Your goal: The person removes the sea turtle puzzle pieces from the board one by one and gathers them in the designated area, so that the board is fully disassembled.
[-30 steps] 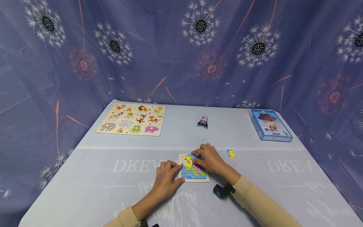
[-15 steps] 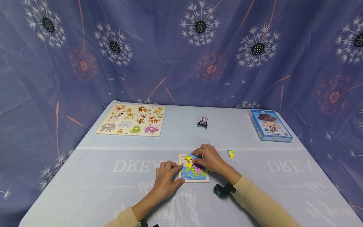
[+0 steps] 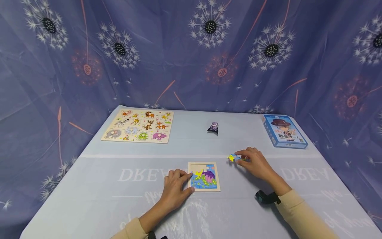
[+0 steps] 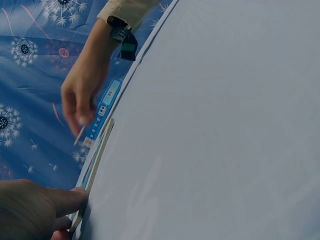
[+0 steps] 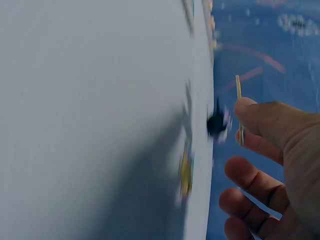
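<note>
My left hand [image 3: 174, 190] holds the left edge of a small wooden jigsaw puzzle [image 3: 204, 190], with the thumb at its near corner. Blue, green, purple and yellow pieces fill much of it; bare wood [image 3: 198, 168] shows at the upper left. To the right of the puzzle, my right hand [image 3: 256, 163] pinches a yellow and blue jigsaw piece [image 3: 231, 158] between thumb and index finger, above the table. Edge-on in the right wrist view, the held piece [image 5: 238, 86] looks thin. A loose yellow piece [image 5: 185, 175] lies on the table below, mostly hidden by the hand in the head view.
A wooden animal peg puzzle [image 3: 137, 126] lies at the back left. Near the back middle sits a small purple and black item [image 3: 213, 128], its kind unclear. A blue card-game box [image 3: 285, 131] is at the back right. A dandelion-print curtain [image 3: 167, 49] hangs behind the table.
My right hand has lifted yellow and blue jigsaw out of the puzzle's upper part and moved right with it, exposing bare wood. The left hand has stayed at the puzzle's edge.
</note>
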The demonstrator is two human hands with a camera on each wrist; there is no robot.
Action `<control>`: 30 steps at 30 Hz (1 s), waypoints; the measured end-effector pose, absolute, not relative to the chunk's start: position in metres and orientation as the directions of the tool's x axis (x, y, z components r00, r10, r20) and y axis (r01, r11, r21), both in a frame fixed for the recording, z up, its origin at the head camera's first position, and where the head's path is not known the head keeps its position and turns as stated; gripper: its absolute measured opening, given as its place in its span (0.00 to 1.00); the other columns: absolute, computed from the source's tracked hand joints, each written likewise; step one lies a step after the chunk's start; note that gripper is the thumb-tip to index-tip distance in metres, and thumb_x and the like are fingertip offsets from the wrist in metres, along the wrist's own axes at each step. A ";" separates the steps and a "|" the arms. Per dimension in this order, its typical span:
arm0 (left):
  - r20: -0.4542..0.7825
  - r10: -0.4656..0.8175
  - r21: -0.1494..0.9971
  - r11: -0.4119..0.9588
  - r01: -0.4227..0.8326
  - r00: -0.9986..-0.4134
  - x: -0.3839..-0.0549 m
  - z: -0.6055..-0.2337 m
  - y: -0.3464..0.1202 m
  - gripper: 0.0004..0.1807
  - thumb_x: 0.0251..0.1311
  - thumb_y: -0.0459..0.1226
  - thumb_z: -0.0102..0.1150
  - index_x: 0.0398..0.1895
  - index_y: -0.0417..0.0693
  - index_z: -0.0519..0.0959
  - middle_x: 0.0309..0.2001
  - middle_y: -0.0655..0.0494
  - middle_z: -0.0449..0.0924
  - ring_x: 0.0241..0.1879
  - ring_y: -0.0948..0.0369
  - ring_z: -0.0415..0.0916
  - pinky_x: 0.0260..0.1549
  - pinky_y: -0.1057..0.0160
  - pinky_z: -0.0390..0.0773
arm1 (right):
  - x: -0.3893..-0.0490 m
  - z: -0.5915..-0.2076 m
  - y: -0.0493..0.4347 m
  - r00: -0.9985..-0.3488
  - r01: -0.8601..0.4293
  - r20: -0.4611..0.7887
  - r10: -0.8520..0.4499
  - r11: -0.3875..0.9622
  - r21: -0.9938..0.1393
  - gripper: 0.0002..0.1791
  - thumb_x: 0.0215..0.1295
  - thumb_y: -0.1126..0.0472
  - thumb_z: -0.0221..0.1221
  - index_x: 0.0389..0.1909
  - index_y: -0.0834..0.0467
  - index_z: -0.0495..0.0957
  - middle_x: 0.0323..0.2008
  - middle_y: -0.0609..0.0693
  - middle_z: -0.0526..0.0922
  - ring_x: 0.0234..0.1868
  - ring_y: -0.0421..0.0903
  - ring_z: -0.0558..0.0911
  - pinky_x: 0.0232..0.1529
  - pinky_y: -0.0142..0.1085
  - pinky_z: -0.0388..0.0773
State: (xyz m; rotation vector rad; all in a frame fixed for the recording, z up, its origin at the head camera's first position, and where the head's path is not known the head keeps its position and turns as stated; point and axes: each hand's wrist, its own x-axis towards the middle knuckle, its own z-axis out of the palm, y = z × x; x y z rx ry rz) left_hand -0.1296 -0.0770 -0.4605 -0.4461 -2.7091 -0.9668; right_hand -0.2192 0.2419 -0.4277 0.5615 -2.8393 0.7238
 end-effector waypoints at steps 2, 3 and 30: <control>0.310 0.206 0.576 0.736 0.356 -0.928 -0.129 -0.460 -0.077 0.26 0.46 0.41 0.69 0.52 0.46 0.81 0.42 0.57 0.73 0.46 0.58 0.62 0.41 0.58 0.57 | -0.219 -0.429 0.259 -0.923 -0.380 0.236 -0.305 0.824 -0.419 0.17 0.55 0.57 0.66 0.47 0.53 0.82 0.30 0.47 0.77 0.36 0.45 0.71 0.37 0.38 0.64; 0.307 0.207 0.577 0.736 0.354 -0.929 -0.129 -0.460 -0.077 0.26 0.46 0.41 0.69 0.52 0.46 0.81 0.42 0.57 0.73 0.46 0.58 0.62 0.41 0.58 0.57 | -0.219 -0.430 0.267 -0.926 -0.371 0.234 -0.297 0.831 -0.414 0.17 0.55 0.57 0.66 0.47 0.53 0.82 0.30 0.47 0.77 0.35 0.45 0.71 0.37 0.38 0.64; 0.306 0.205 0.582 0.733 0.354 -0.930 -0.130 -0.461 -0.077 0.26 0.46 0.41 0.69 0.52 0.45 0.80 0.42 0.57 0.72 0.47 0.57 0.62 0.42 0.56 0.57 | -0.224 -0.441 0.315 -0.971 -0.238 0.091 -0.221 0.888 -0.394 0.20 0.56 0.57 0.65 0.50 0.56 0.81 0.33 0.50 0.75 0.36 0.47 0.67 0.34 0.35 0.60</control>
